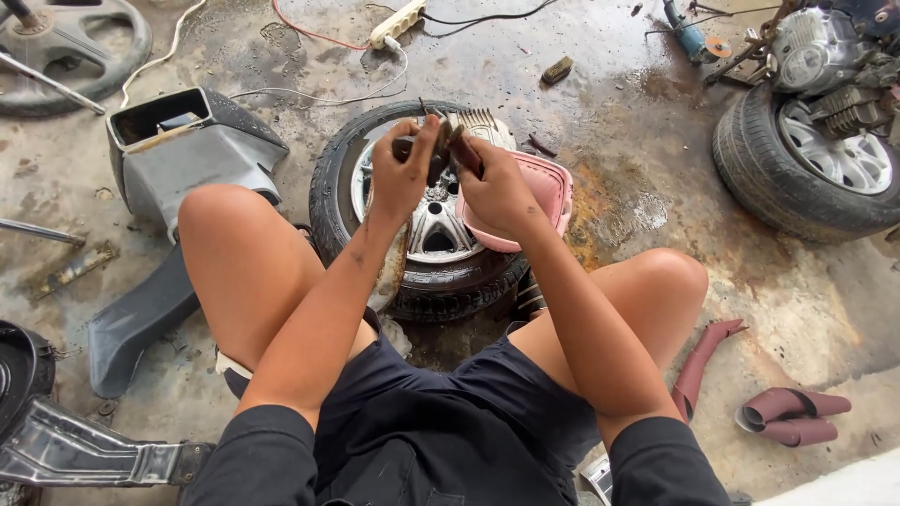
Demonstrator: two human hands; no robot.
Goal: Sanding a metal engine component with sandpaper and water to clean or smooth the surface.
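I sit on a stained concrete floor with my knees apart. Both hands are raised in front of me over a car wheel that lies flat. My left hand and my right hand grip a small dark, greasy metal part between them. A worn strip, seemingly sandpaper, hangs down from under my left hand. Behind the part sits a finned metal piece. A pink plastic tub rests on the wheel under my right wrist.
A grey plastic body panel stands at left, a steering wheel at top left. A second tyre with engine parts is at right. Rolled reddish sandpaper lies at lower right. A power strip and an angle grinder lie far back.
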